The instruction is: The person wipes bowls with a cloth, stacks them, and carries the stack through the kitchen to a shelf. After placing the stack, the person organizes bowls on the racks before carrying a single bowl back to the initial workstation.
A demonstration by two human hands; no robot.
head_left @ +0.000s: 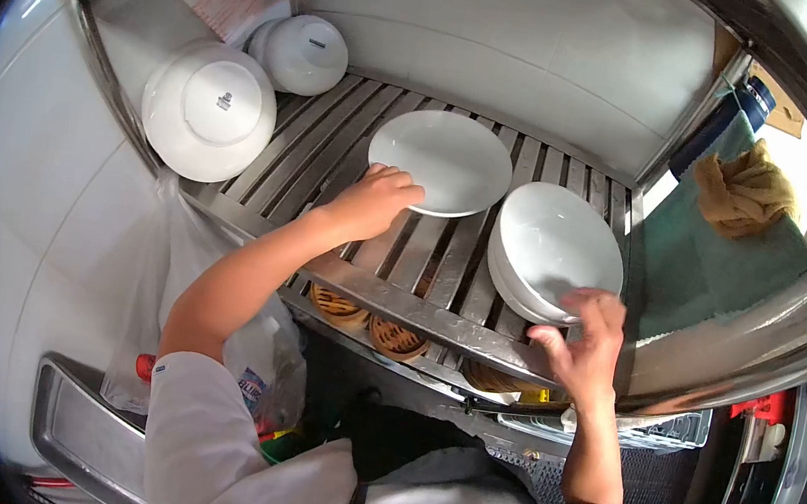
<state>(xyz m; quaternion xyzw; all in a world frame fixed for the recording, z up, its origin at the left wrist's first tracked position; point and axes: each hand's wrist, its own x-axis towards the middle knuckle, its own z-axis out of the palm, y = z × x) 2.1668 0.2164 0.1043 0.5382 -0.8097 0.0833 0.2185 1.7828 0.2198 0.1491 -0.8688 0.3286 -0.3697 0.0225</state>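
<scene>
Centre of the frame: left hand [375,200] closed on the near edge of a white plate [445,161], flat on the slatted steel shelf [389,291]. Right of centre: right hand [586,343] clasping the near rim of the stacked white bowls [555,246], fingers above, thumb below; stack just right of the plate, same shelf. Upper left: large upturned bowl [210,107], smaller upturned bowl [305,54] behind. Under the slats: bamboo steamers [395,338]. Upper right: yellow cloth [743,193] beside a dark blue bottle [727,120].
</scene>
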